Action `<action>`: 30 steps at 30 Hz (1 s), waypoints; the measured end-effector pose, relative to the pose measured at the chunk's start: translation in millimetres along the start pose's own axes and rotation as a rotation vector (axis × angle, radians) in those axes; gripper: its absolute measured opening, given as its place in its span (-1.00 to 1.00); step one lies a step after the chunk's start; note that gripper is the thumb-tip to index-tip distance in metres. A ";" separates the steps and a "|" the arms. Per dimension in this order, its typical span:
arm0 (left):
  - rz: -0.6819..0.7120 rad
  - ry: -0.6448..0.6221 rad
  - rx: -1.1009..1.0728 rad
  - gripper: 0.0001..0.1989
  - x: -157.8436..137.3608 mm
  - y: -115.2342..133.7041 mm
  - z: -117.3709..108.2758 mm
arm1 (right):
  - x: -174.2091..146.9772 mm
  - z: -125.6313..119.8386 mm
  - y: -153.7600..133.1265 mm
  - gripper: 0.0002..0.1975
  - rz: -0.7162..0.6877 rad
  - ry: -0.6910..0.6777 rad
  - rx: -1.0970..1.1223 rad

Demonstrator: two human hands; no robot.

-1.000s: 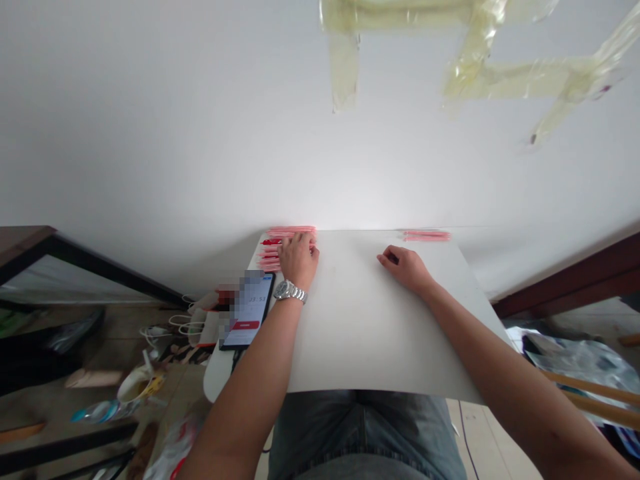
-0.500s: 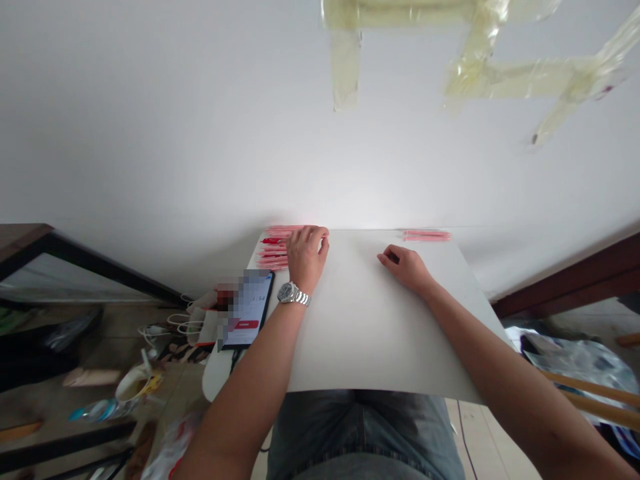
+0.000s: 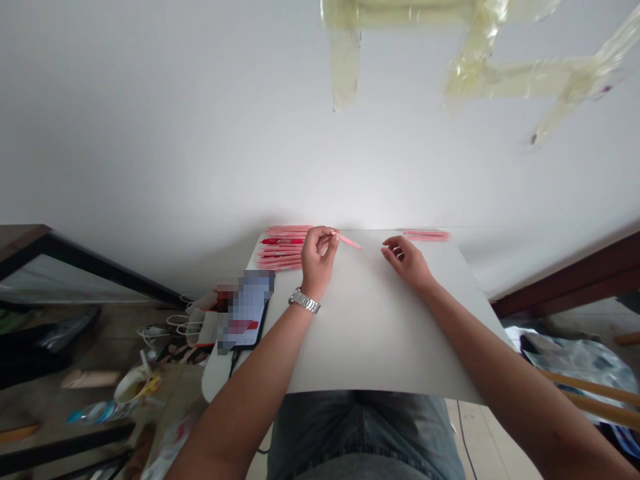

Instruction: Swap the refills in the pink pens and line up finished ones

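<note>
Between the thumb and fingers of my left hand (image 3: pixel 319 257) is a slim pink pen (image 3: pixel 350 241), its free end pointing right and slightly down. A row of several pink and red pens (image 3: pixel 283 250) lies side by side on the white table at the left, just beyond that hand. My right hand (image 3: pixel 407 261) hovers over the table to the right of the held pen, apart from it, with curled fingers spread from the thumb and nothing between them. Behind it, a small group of pink pens (image 3: pixel 427 235) lies along the wall edge.
The white table (image 3: pixel 380 347) stands against a white wall (image 3: pixel 200 133). A phone (image 3: pixel 250 310) with a cable lies at its left edge. On the floor to the left are a paper cup (image 3: pixel 133 385) and a plastic bottle (image 3: pixel 97 411). Plastic bags (image 3: pixel 575 360) sit at the right.
My left hand has moved right, away from the left row, with a pink pen now in its fingers. The fingers of my right hand have opened and shifted slightly.
</note>
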State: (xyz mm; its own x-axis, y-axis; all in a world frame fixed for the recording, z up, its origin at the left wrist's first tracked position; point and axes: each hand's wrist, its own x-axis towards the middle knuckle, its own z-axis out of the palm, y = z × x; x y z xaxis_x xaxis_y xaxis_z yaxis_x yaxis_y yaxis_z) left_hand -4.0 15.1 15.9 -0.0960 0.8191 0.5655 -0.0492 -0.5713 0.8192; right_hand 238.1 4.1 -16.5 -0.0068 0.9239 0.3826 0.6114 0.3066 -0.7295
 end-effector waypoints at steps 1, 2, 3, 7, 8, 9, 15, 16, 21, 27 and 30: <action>-0.057 -0.003 -0.039 -0.73 -0.2 -3.0 0.6 | -0.2 -0.1 -0.8 -0.63 -0.018 0.006 0.033; -0.108 -0.001 -0.073 -0.71 -0.7 -6.3 1.1 | -0.5 -0.1 -1.9 -0.60 -0.038 0.001 0.059; -0.154 -0.001 -0.105 -0.70 -1.3 -9.6 1.5 | -1.1 0.0 -3.1 -0.58 -0.057 -0.014 0.078; -0.256 0.024 -0.200 -0.68 -4.2 -20.6 3.7 | -4.1 2.0 -8.2 -0.57 -0.072 -0.082 0.109; -0.272 0.024 -0.216 -0.67 -4.8 -22.5 4.3 | -4.7 2.7 -9.0 -0.59 -0.059 -0.079 0.102; -0.286 0.022 -0.230 -0.67 -5.2 -23.9 4.9 | -5.2 3.3 -9.6 -0.62 -0.047 -0.068 0.091; -0.291 0.003 -0.217 -0.67 -7.7 -26.7 4.4 | -6.1 0.2 -13.5 -0.66 -0.045 -0.004 0.108; -0.282 0.000 -0.202 -0.67 -8.1 -26.9 3.8 | -6.5 -1.3 -14.8 -0.66 -0.046 0.004 0.111; -0.317 -0.070 -0.143 -0.64 -10.0 -29.4 0.9 | -8.8 -7.1 -20.5 -0.64 -0.037 0.022 0.101; -0.430 -0.120 -0.223 -0.68 -12.3 -31.8 1.3 | -9.7 -7.6 -18.8 -0.68 -0.046 0.012 0.112; -0.439 -0.102 -0.256 -0.67 -11.8 -30.5 2.0 | -10.1 -5.9 -16.3 -0.68 -0.041 -0.006 0.126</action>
State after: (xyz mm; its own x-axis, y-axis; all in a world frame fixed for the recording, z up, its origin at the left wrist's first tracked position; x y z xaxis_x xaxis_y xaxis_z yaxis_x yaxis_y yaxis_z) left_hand 0.6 22.9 -15.6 0.0856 0.9780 0.1902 -0.3059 -0.1559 0.9392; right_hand 232.9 -11.6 -5.1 -0.0343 0.9111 0.4107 0.5061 0.3702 -0.7790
